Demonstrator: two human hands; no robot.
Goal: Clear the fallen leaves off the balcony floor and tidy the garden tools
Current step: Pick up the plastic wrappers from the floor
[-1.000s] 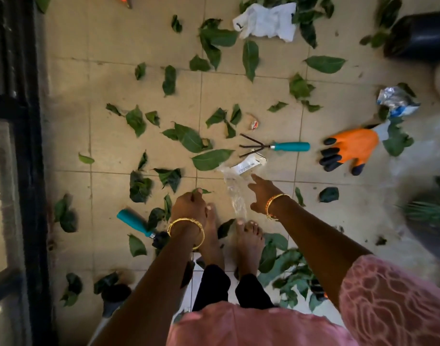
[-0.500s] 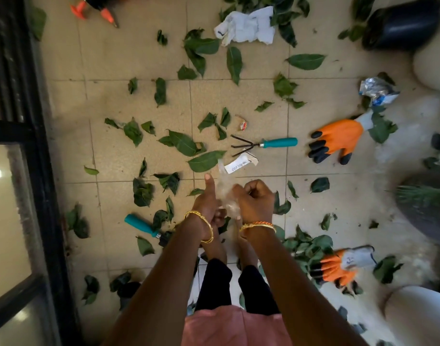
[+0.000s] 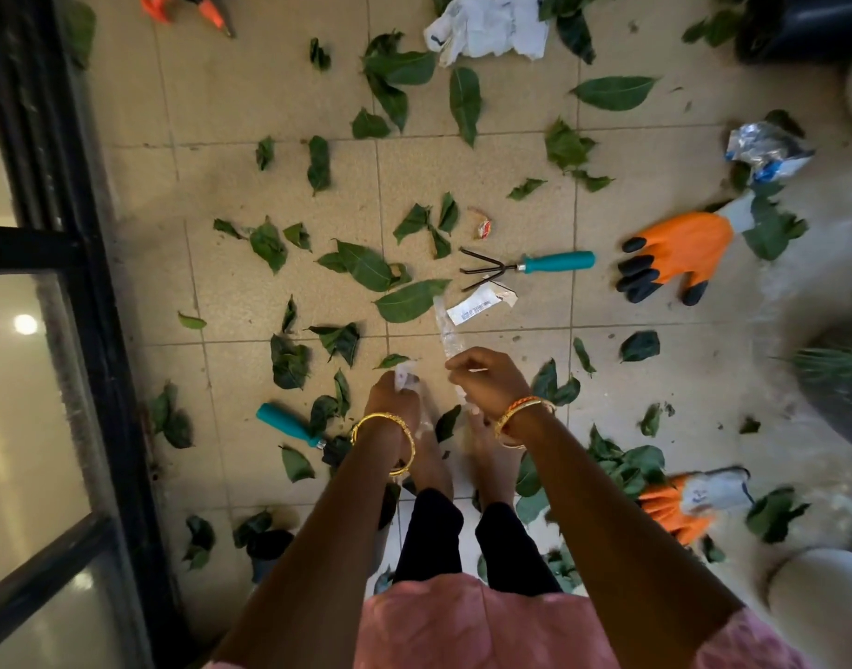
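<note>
Both hands held low over the bare feet, near centre of the floor (image 3: pixel 655 350). Left hand (image 3: pixel 390 393) with fingers curled round a small scrap of clear plastic; right hand (image 3: pixel 486 379) pinching the near end of a long clear plastic wrapper (image 3: pixel 444 330) that trails away toward the far side, its tip close to a white printed label (image 3: pixel 482 306).

Wrapper: featherweight, limp, crackly, probably slick; best bunched into the palm rather than held by one edge.

Fallen leaves (image 3: pixel 366 270) scattered all over the tiles, thickest at far centre and near right. Thin, light, floppy, some curled; easily torn and easily blown about, so better gathered in handfuls or scraped into a heap than picked singly.

Hand rake (image 3: pixel 525 268) lying flat just far of the label, black prongs to the left, teal handle to the right. Rigid, moderately light, prongs pointed: to be taken by the handle. Second teal-handled tool (image 3: pixel 288 424) near left, its head buried under leaves and not identifiable.

Orange glove (image 3: pixel 675 253) at right, another orange glove (image 3: pixel 680 507) at near right among leaves: soft, rubbery, grippy, liftable by the cuff.
</note>
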